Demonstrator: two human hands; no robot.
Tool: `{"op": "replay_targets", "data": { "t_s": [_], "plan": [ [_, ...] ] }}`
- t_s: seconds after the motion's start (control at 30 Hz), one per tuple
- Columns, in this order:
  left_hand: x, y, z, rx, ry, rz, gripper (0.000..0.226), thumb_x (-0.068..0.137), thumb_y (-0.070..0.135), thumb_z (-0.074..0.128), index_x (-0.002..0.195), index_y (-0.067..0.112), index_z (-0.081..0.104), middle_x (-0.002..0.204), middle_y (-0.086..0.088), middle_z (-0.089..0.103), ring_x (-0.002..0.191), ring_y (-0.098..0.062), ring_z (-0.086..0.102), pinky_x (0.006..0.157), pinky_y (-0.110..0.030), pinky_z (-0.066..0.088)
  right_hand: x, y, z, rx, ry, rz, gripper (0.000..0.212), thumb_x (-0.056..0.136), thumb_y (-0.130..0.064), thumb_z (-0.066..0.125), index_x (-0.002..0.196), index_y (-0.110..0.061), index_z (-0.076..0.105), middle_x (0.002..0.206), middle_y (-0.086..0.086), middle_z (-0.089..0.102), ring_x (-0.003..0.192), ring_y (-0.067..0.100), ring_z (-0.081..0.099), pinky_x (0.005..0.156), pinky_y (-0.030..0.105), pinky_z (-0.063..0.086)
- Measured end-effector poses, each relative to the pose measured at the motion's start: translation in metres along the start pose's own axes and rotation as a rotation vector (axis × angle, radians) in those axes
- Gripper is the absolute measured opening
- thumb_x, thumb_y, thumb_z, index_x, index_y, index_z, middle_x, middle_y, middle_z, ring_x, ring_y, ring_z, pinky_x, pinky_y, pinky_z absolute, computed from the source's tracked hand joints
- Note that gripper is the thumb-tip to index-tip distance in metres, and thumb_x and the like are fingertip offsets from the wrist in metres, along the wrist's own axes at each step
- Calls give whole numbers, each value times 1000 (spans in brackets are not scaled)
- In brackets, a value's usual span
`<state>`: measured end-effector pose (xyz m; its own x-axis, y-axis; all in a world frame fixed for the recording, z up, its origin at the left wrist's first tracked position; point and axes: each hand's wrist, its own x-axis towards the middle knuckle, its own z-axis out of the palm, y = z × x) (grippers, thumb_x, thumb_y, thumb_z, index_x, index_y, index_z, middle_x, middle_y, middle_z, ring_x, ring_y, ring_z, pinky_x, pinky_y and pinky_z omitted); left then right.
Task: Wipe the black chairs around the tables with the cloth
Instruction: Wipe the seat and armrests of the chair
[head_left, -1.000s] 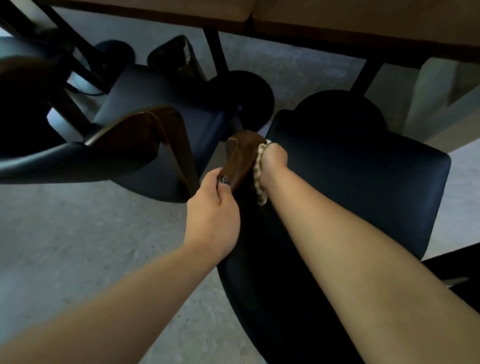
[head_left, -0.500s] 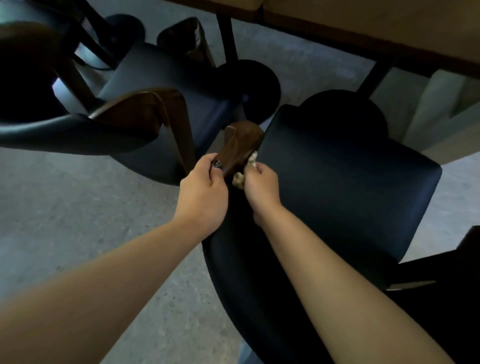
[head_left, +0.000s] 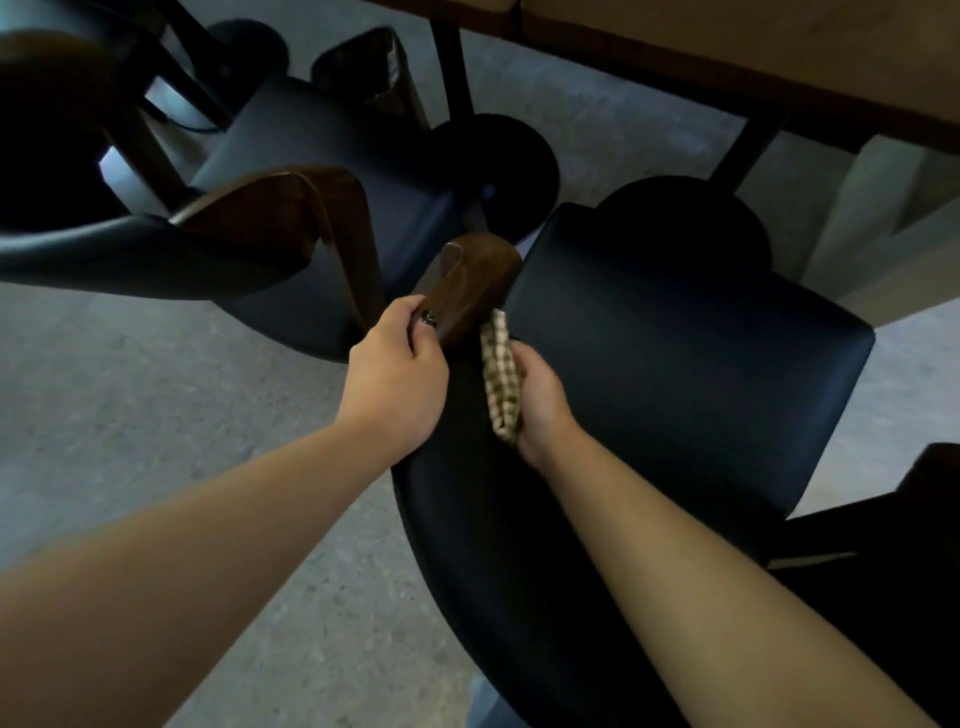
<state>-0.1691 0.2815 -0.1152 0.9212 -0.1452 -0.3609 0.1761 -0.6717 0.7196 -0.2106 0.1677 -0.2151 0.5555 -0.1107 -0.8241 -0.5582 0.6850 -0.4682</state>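
Observation:
A black padded chair (head_left: 685, 358) stands below me, its curved black backrest (head_left: 498, 545) running under my forearms. Its brown wooden armrest (head_left: 475, 286) rises at the left of the seat. My left hand (head_left: 397, 374) grips the near end of that armrest. My right hand (head_left: 540, 402) holds a beige checked cloth (head_left: 500, 382) bunched against the inner side of the backrest, just below the armrest. A second black chair (head_left: 332, 156) with its own wooden armrest (head_left: 291, 208) stands to the left.
A wooden table top (head_left: 727, 47) spans the top edge on black legs (head_left: 452, 67) with round black bases (head_left: 498, 171). Grey concrete floor (head_left: 130, 405) lies at the left. Another dark chair part (head_left: 883, 519) shows at the right edge.
My right hand has slid back along the backrest from the top of the armrest toward me, and the cloth now shows more fully. My left hand keeps its grip on the armrest.

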Motion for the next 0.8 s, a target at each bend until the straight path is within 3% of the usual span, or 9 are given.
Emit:
{"op": "replay_targets", "data": {
  "t_s": [0.1, 0.23, 0.3, 0.4, 0.5, 0.6, 0.63, 0.73, 0.8],
  "plan": [
    [0, 0, 0, 5, 9, 9, 23, 102, 25, 41, 101, 46, 50, 85, 8, 63, 59, 7, 59, 42, -8, 39, 0, 9, 5, -267, 64, -164, 33, 94, -37, 49, 119, -21, 62, 103, 2, 67, 94, 17, 63, 76, 32, 51],
    [0, -2, 1, 18, 17, 12, 21, 102, 24, 41, 107, 42, 51, 85, 8, 63, 58, 8, 59, 42, -8, 39, 0, 11, 8, -500, 51, -196, 36, 99, -31, 36, 123, -17, 59, 108, 4, 64, 94, 18, 61, 78, 30, 48],
    [1, -2, 1, 37, 27, 11, 21, 102, 24, 41, 113, 38, 53, 86, 8, 62, 61, 11, 58, 42, -6, 38, 1, 4, 13, -680, 124, -210, 32, 98, -21, 33, 115, -10, 57, 105, 9, 60, 87, 21, 57, 70, 30, 45],
    [1, 0, 1, 76, 34, 13, 25, 101, 25, 40, 119, 34, 54, 89, 11, 60, 65, 9, 59, 44, -6, 38, -2, -7, 19, -821, 182, -218, 31, 97, -16, 39, 123, -9, 53, 102, 7, 55, 73, 16, 51, 54, 23, 38],
    [1, 0, 2, 92, 41, 9, 27, 101, 26, 39, 122, 33, 54, 92, 12, 60, 72, -4, 59, 54, -14, 39, -12, -5, 14, -838, 129, -285, 30, 96, -19, 39, 121, -12, 55, 99, 4, 57, 71, 15, 52, 54, 23, 40],
    [1, 0, 2, 111, 48, 19, 29, 101, 25, 39, 126, 29, 54, 91, 16, 58, 80, -2, 57, 62, -13, 37, -23, 1, 15, -708, 67, -345, 33, 96, -35, 37, 116, -18, 58, 112, 9, 61, 99, 26, 57, 86, 38, 46],
    [0, 1, 2, 115, 47, 20, 30, 102, 26, 39, 128, 28, 54, 92, 16, 57, 82, -2, 57, 64, -13, 38, -25, 3, 15, -679, 42, -358, 32, 96, -39, 38, 113, -21, 59, 110, 7, 62, 98, 24, 57, 85, 37, 45],
    [1, 2, 1, 104, 31, 4, 34, 103, 27, 38, 134, 28, 50, 100, 10, 59, 88, -8, 60, 71, -22, 47, -24, 8, 12, -625, 46, -351, 26, 98, -36, 38, 87, -26, 59, 83, -3, 60, 72, 12, 54, 60, 29, 38],
    [1, 2, 0, 106, 33, 7, 34, 103, 28, 38, 135, 28, 50, 101, 8, 59, 87, -8, 60, 70, -23, 47, -20, 13, 9, -571, 102, -291, 26, 98, -35, 38, 84, -26, 58, 81, -2, 59, 69, 11, 53, 55, 27, 35]
  ]
}}
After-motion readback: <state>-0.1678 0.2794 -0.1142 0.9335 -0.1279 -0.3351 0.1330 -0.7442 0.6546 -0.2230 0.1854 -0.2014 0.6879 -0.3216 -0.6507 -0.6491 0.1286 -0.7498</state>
